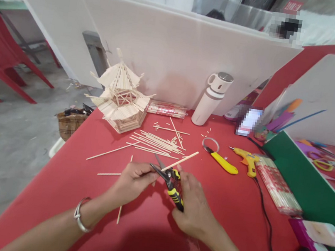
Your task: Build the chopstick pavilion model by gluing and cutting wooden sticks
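Observation:
My right hand (195, 203) is wrapped round the black-and-yellow handles of a pair of scissors (178, 198). The scissors' dark blades are apart and point up and left. A thin wooden stick (182, 161) lies across them, its far end slanting up to the right. My left hand (134, 181) is closed, fingertips pinched on the stick's near end beside the blades; the fingers partly hide that end. Just beyond both hands lies a loose pile of similar sticks (156, 144) with small cut bits (174, 140). A few more sticks lie partly under my left hand.
A pagoda-like stick model (121, 97) stands back left. Behind the pile are a bagged stick bundle (166, 109) and a white bottle (208, 102). To the right lie a yellow-handled tool (224, 163), a corded glue gun (247, 159), a phone (249, 121) and another stick pack (278, 186).

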Motion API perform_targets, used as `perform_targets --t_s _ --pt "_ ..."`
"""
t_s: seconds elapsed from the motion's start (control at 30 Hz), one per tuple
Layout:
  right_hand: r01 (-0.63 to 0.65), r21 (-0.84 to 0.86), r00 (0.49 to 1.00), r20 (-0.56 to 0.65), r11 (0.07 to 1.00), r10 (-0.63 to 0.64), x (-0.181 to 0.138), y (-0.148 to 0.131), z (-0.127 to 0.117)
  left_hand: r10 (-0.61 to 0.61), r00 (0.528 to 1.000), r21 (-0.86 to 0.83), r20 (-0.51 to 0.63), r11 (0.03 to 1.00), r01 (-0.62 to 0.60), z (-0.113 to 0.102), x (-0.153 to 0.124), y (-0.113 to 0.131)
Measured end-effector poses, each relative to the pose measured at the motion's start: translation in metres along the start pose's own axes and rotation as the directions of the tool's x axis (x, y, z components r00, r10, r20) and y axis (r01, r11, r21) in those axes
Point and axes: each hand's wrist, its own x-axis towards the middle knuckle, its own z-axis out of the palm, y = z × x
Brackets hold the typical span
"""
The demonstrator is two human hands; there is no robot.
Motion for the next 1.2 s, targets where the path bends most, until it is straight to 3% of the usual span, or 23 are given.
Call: perform_targets --t_s 0.23,0.53,0.63,0.73,0.87,0.97,1.07,1.2 --pt "0.002 0.024 0.998 0.067 1.0 -0.004 0.0 0.006 -0.003 -0.179 0.973 -0.353 0.143 0.91 0.219 0.0 0.002 -0.008" --pt "-0.016 0.024 0.992 0.122 1.0 0.013 0.002 0.006 -0.007 -0.253 0.947 -0.437 0.199 0.842 0.316 0.0 0.004 -0.006" --pt "-0.01 0.051 0.994 0.106 0.999 0.005 0.003 0.005 -0.006 -0.193 0.969 -0.347 0.157 0.907 0.237 0.0 0.005 -0.004" --pt "-0.022 0.094 0.993 0.119 0.995 0.011 0.002 0.006 -0.004 -0.043 0.998 -0.13 0.041 0.99 0.048 0.0 0.004 -0.002" --pt "-0.073 0.155 0.982 0.186 0.985 0.043 0.001 0.005 -0.005 0.111 0.993 0.071 -0.041 0.992 -0.108 0.002 0.002 -0.001" --pt "-0.119 0.2 0.973 0.219 0.973 0.074 0.001 0.002 -0.006 0.155 0.987 0.128 -0.043 0.981 -0.149 0.003 0.002 -0.002" --pt "-0.084 0.223 0.985 0.167 0.971 0.046 0.0 0.0 -0.002 0.183 0.982 0.148 -0.052 0.974 -0.174 0.003 0.002 -0.001" --pt "-0.016 0.208 0.998 0.062 0.978 0.003 -0.001 0.001 0.004 0.096 0.995 0.066 -0.031 0.993 -0.094 0.0 0.001 0.005"
